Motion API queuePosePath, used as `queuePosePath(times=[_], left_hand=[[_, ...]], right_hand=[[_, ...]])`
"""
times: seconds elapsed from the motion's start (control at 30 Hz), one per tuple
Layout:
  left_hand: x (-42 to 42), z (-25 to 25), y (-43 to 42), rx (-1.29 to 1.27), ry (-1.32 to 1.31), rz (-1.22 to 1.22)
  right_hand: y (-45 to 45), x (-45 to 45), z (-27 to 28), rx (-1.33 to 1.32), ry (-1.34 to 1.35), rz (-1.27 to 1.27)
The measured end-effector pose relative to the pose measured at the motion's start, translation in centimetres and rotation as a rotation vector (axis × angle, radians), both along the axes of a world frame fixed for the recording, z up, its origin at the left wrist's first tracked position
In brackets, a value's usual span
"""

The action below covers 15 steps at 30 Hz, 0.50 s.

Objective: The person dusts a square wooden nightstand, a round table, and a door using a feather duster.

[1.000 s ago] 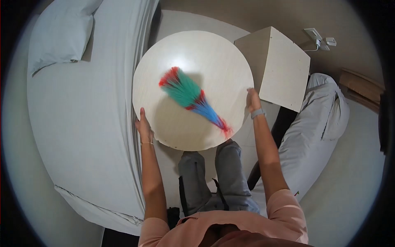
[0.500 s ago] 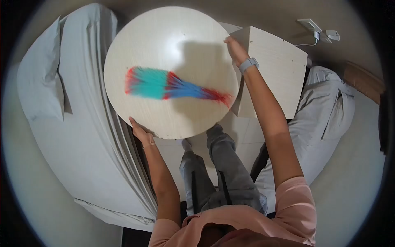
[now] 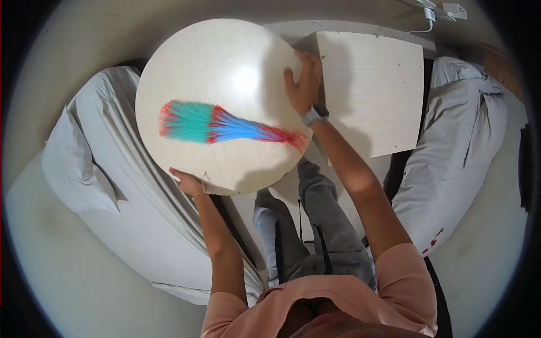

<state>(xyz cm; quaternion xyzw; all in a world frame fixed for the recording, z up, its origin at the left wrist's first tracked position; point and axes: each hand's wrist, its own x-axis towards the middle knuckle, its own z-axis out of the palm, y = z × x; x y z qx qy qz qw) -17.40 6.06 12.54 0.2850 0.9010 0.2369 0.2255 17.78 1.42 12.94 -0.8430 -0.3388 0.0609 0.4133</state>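
Observation:
A round pale wooden table [image 3: 191,62] stands before me. Across its top lies a duster [image 3: 236,128] with teal, red and blue bristles, its wide teal end to the left. My left hand [image 3: 187,182] grips the table's near left rim, part of its fingers hidden by the edge. At the right rim rests my right hand [image 3: 304,84], its thumb apart and fingers stretched out, beside the box-shaped wooden cabinet. Neither hand touches the duster.
A pale wooden cabinet [image 3: 375,96] adjoins the table on the right. A grey-covered bed or couch [image 3: 129,186] lies left, another covered piece [image 3: 456,141] right. A plugged-in charger [image 3: 430,14] is on the wall.
The view has shifted, with more of the cabinet's top showing. My right hand has loosened from the rim and now lies with fingers spread. My left hand reaches further onto the table edge.

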Motion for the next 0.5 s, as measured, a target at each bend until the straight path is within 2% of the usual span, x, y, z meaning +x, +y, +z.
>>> queuePosePath(times=[0.03,0.1,0.13,0.17,0.27,0.33,0.4,0.47,0.5], left_hand=[[0.5,0.3,0.2,-0.047,0.117,-0.002],[0.7,0.2,0.8,-0.112,0.291,0.021],[-1.4,-1.9,0.7,-0.107,0.293,0.008],[-1.1,-1.3,0.8,-0.113,0.278,0.023],[-0.4,-0.8,1.0,-0.194,0.241,0.046],[-0.3,-0.4,1.1,-0.219,0.246,0.069],[0.6,0.5,1.4,-0.189,0.263,0.106],[0.5,0.9,1.5,-0.211,0.21,0.125],[0.5,1.1,1.7,-0.222,0.179,0.138]], right_hand=[[-1.0,-1.4,0.8,-0.066,-0.118,0.117],[-3.1,-4.8,2.9,-0.283,-0.086,0.444],[-4.2,-6.7,3.0,-0.278,-0.126,0.532],[-5.0,-8.5,2.6,-0.272,-0.167,0.619],[-6.3,-11.3,1.1,-0.524,-0.189,0.674],[-4.7,-11.1,1.4,-0.696,0.01,0.477],[-3.2,-11.9,2.1,-0.521,-0.052,0.242],[-0.6,-13.0,1.8,-0.454,0.284,0.02],[0.3,-14.0,1.7,-0.494,0.231,0.086]])
